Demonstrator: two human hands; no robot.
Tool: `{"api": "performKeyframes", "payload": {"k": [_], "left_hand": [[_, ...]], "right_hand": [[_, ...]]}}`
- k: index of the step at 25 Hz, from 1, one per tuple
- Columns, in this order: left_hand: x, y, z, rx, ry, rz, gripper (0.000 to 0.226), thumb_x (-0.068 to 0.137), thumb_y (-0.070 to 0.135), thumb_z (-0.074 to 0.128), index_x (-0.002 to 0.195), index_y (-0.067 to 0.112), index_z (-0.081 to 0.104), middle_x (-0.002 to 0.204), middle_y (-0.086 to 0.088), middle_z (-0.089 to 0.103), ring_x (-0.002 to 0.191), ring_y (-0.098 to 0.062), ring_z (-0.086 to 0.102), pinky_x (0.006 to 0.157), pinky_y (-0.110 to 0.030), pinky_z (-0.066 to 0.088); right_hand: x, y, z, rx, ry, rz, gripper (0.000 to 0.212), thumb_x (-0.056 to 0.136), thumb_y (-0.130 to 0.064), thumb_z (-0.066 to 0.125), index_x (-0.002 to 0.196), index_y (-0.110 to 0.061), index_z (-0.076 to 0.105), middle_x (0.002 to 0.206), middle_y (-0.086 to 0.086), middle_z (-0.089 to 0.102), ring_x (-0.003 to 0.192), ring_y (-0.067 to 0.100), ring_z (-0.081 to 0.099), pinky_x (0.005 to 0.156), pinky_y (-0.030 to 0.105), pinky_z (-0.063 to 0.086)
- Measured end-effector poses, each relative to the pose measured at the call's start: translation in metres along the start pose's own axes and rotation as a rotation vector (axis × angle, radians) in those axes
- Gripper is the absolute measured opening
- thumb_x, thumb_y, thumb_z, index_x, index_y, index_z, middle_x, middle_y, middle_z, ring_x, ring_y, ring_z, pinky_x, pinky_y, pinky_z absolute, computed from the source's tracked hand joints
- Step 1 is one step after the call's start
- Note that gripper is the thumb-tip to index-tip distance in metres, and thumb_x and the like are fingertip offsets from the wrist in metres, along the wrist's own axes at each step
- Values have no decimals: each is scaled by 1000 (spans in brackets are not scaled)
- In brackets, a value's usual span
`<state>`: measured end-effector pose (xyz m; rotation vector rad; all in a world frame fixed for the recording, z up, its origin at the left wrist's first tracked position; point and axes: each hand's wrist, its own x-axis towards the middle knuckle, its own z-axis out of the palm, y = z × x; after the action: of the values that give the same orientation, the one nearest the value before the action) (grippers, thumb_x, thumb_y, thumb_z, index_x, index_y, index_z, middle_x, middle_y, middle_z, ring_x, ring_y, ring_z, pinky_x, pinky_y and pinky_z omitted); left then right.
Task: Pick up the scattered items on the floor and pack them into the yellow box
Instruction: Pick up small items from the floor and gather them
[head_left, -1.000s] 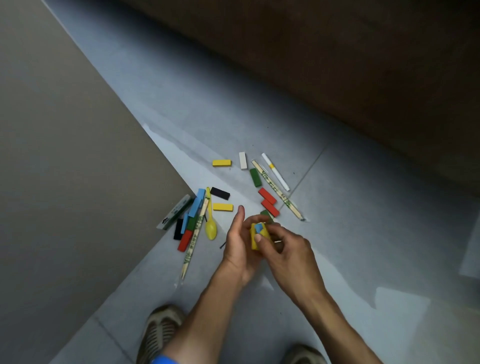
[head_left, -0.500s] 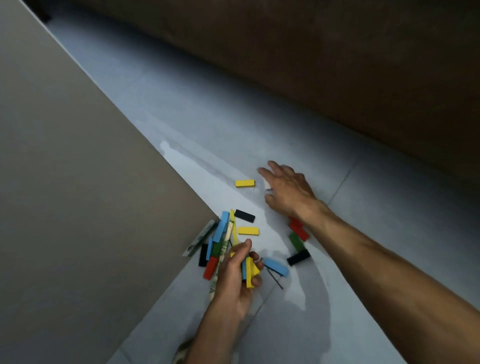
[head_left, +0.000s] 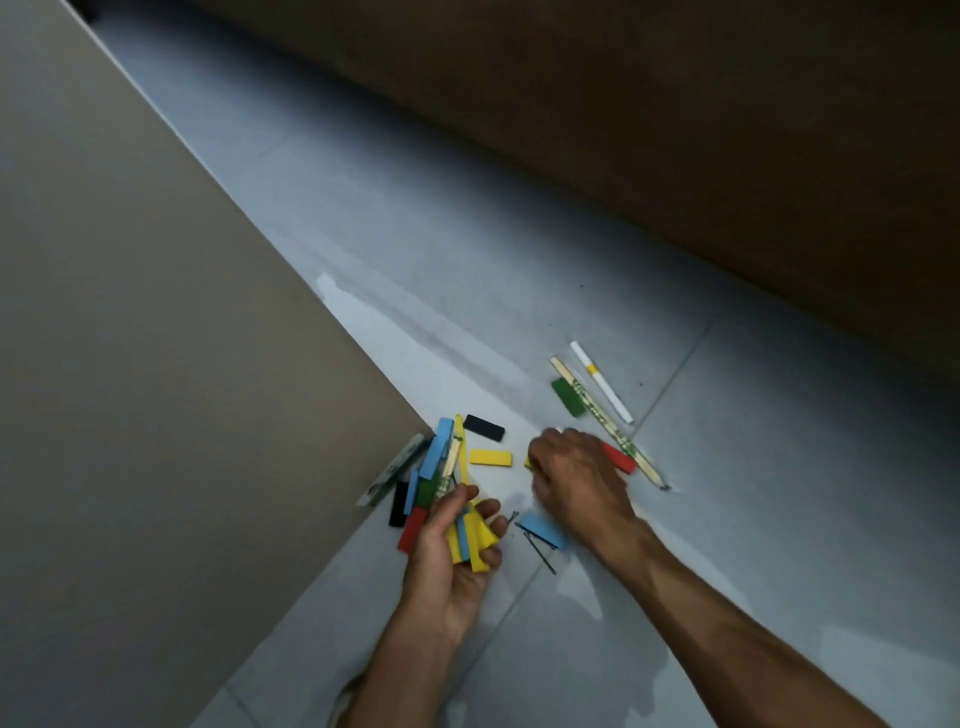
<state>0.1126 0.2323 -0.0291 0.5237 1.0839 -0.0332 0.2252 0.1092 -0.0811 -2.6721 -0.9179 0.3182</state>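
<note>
My left hand (head_left: 447, 561) grips the small yellow box (head_left: 470, 540), tilted, with a blue block standing in it. My right hand (head_left: 576, 478) hovers low over the floor, fingers curled round a yellow block (head_left: 529, 461) that peeks out at its left edge. On the floor lie a yellow block (head_left: 490, 457), a black block (head_left: 484, 427), a green block (head_left: 569, 397), a red block (head_left: 621, 458) partly under my right hand, and a blue block (head_left: 543, 530). A heap of blue, green, black and red blocks (head_left: 428, 483) sits left of the box.
A white pen (head_left: 600, 382) and a wrapped chopstick pair (head_left: 608, 423) lie at the far right of the scatter. Thin black hairpins (head_left: 540, 548) lie by the blue block. A beige panel (head_left: 156, 415) borders the left; dark brown furniture (head_left: 675, 130) stands behind.
My right hand has pulled back from the far yellow and white blocks, which are gone from the floor, and now holds a yellow piece. The view shifted; my left hand keeps the box.
</note>
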Motion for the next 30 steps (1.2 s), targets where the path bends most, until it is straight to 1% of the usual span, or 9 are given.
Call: {"api": "performKeyframes", "payload": {"k": [5, 8, 10, 13, 15, 19, 24, 27, 30], "left_hand": [[-7, -16, 4, -62, -60, -62, 29, 75, 21, 66, 100, 8, 63, 86, -19, 70, 64, -26, 68, 44, -24, 49], [-6, -18, 4, -30, -33, -72, 30, 73, 17, 69, 102, 9, 65, 84, -17, 71, 62, -24, 66, 44, -25, 47], [-7, -17, 2, -15, -20, -72, 31, 71, 18, 71, 101, 9, 67, 82, -15, 71, 61, -24, 66, 43, -25, 47], [-6, -12, -2, -1, -13, -58, 31, 72, 19, 71, 101, 9, 67, 74, -12, 67, 57, -22, 64, 42, -24, 45], [-2, -8, -5, 21, -11, -31, 28, 75, 19, 69, 101, 10, 65, 71, -9, 64, 55, -20, 61, 40, -23, 42], [2, -8, -5, -1, -22, -18, 10, 86, 16, 62, 95, 12, 62, 70, -6, 62, 57, -16, 61, 43, -22, 43], [0, -12, -6, 10, -46, 13, 22, 76, 5, 68, 95, 15, 65, 74, -9, 66, 61, -18, 64, 47, -23, 49], [-6, -11, -7, 35, -30, 9, 19, 80, 5, 66, 96, 15, 66, 70, -7, 65, 57, -18, 63, 45, -24, 47], [-4, -6, 0, 193, 29, 79, 23, 82, -1, 66, 98, 16, 66, 64, -4, 61, 53, -16, 58, 41, -22, 41]], "right_hand": [[-50, 4, -13, 65, -85, -69, 5, 80, -20, 63, 77, -16, 64, 82, 4, 62, 78, 28, 57, 69, 36, 42], [4, 29, -31, 96, 177, 308, 23, 84, -21, 62, 106, -12, 64, 105, 10, 62, 95, 32, 57, 81, 40, 47], [44, 46, -39, 152, 162, 520, 34, 89, -25, 60, 120, -11, 56, 118, 13, 57, 106, 34, 54, 88, 41, 46], [75, 59, -38, 111, 30, 617, 30, 94, -21, 55, 120, -8, 56, 123, 15, 56, 110, 35, 53, 91, 39, 46], [71, 57, -38, 177, 76, 635, 24, 91, -20, 55, 111, -7, 59, 116, 16, 61, 106, 35, 57, 87, 37, 46], [-1, 26, -29, 293, 165, 503, 13, 79, -23, 64, 90, -15, 61, 95, 9, 64, 86, 32, 59, 72, 36, 46], [-55, 11, 4, -96, 24, 126, 44, 78, -6, 64, 120, -17, 63, 122, 8, 60, 107, 33, 54, 91, 41, 44], [-42, 12, -2, -207, -58, 126, 23, 87, -10, 56, 107, -16, 66, 108, 7, 61, 105, 31, 52, 87, 43, 42], [-41, 7, -9, -244, -70, 143, 11, 77, -16, 64, 87, -11, 66, 91, 10, 63, 94, 35, 56, 79, 44, 45]]}}
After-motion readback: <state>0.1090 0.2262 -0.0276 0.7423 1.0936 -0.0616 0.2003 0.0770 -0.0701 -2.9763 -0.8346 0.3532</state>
